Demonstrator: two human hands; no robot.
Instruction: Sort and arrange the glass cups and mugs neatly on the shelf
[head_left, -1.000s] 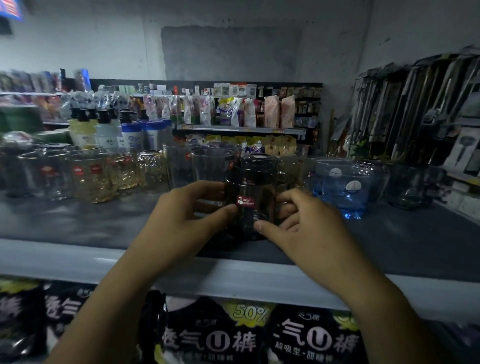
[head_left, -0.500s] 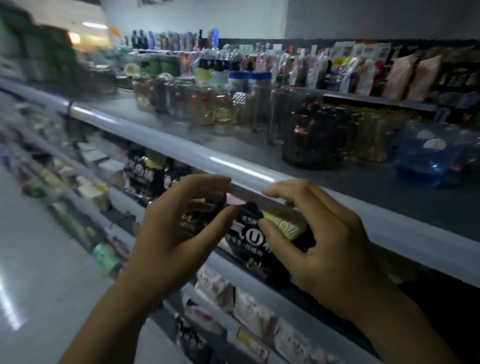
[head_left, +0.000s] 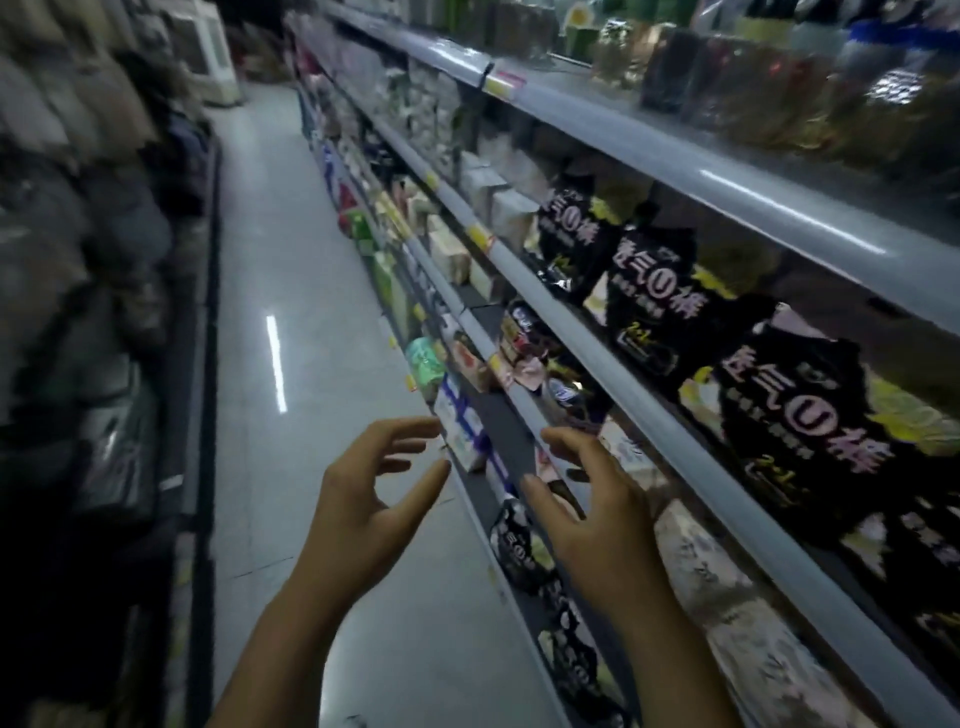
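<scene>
You're looking down a dim shop aisle whose glossy grey floor catches a strip of light. Grey metal shelving runs along your right. Its top shelf carries the glass cups, blurred, see-through, some amber. Beneath stand black, crinkly packs with pink lettering. Your left grip and right grip hang in the air, palms facing, fingers spread and loosely curved, holding nothing, well below and left of the cups.

place: shop aisle | shelves right of right hand: black packs, yellow price tags | racks left of left hand | floor ahead
</scene>
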